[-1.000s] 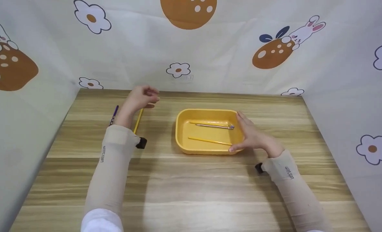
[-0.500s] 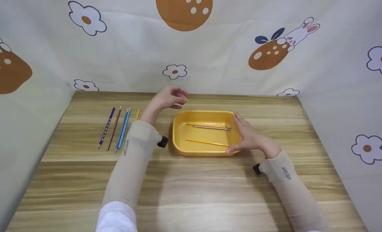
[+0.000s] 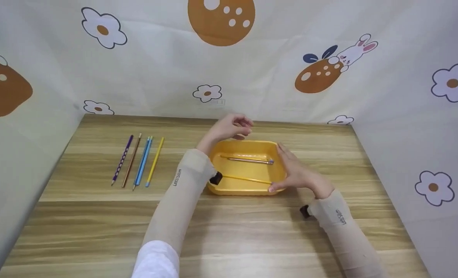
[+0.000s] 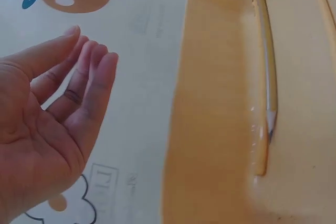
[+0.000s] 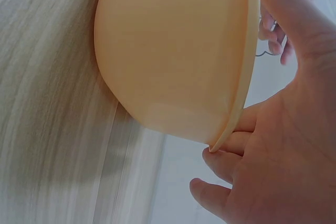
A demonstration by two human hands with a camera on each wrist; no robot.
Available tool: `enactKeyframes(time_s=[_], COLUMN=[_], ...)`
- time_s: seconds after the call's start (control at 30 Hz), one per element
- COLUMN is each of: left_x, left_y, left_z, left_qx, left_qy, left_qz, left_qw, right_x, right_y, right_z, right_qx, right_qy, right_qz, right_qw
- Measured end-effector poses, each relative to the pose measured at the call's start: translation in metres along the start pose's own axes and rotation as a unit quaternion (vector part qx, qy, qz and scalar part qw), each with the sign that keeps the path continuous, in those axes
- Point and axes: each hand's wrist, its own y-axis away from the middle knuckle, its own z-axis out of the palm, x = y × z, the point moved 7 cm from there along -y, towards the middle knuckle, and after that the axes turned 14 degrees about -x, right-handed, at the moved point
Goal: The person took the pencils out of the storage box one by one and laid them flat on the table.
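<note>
My left hand hovers over the back left rim of a yellow plastic bin, its fingers loosely curled around nothing. The left wrist view shows this hand with a bare gap between thumb and fingertips. My right hand grips the bin's right end, thumb at the front corner and fingers at the back corner. In the right wrist view, fingertips curl at the bin's rim. Inside lie a pencil with a blue eraser end, a yellow pencil beside it, and another yellow pencil nearer the front.
Left of the bin, a purple pencil, a brown pencil, two blue pencils and a yellow pencil lie side by side on the wooden table. Patterned cloth walls enclose the back and sides.
My left hand has moved right from above the pencils to the bin, uncovering the pencil row. My right hand keeps its hold on the bin. The head view has tilted slightly upward.
</note>
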Motion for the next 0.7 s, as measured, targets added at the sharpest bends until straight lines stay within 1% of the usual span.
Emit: enactKeyframes(time_s=[0.07,0.13,0.23,0.33,0.4,0.47,0.5,0.57,0.63,0.7], left_x=[-0.003,-0.004,-0.007,-0.011,-0.014,-0.016,-0.018,-0.023,-0.031,-0.040], left_y=[-0.003,-0.007,-0.011,-0.013,-0.014,-0.015,-0.016,-0.017,-0.018,-0.017], left_z=[0.003,0.004,0.004,0.004,0.006,0.009,0.013,0.022,0.032,0.042], left_qx=[0.006,0.015,0.033,0.040,0.031,0.008,-0.013,-0.067,-0.130,-0.191], left_qy=[0.013,0.021,0.031,0.034,0.025,0.008,-0.002,-0.026,-0.040,-0.052], left_qz=[0.023,0.055,0.095,0.112,0.111,0.100,0.089,0.061,0.021,-0.025], left_qw=[0.9996,0.9982,0.9945,0.9923,0.9930,0.9949,0.9959,0.9956,0.9905,0.9800], right_x=[-0.001,-0.001,0.000,0.000,-0.001,-0.002,-0.002,-0.002,-0.001,0.000], right_y=[-0.001,-0.002,-0.003,-0.003,-0.004,-0.004,-0.004,-0.003,-0.003,-0.003], right_z=[0.002,0.002,0.005,0.007,0.007,0.006,0.005,0.004,0.003,0.003], right_qx=[0.006,0.012,0.011,0.003,0.004,0.010,0.012,0.013,0.011,0.009], right_qy=[0.000,-0.003,-0.002,-0.002,-0.001,-0.003,-0.003,-0.002,-0.002,0.000], right_qz=[-0.010,-0.015,-0.012,-0.009,-0.012,-0.016,-0.017,-0.016,-0.010,-0.005], right_qw=[1.000,1.000,1.000,1.000,1.000,1.000,1.000,1.000,1.000,1.000])
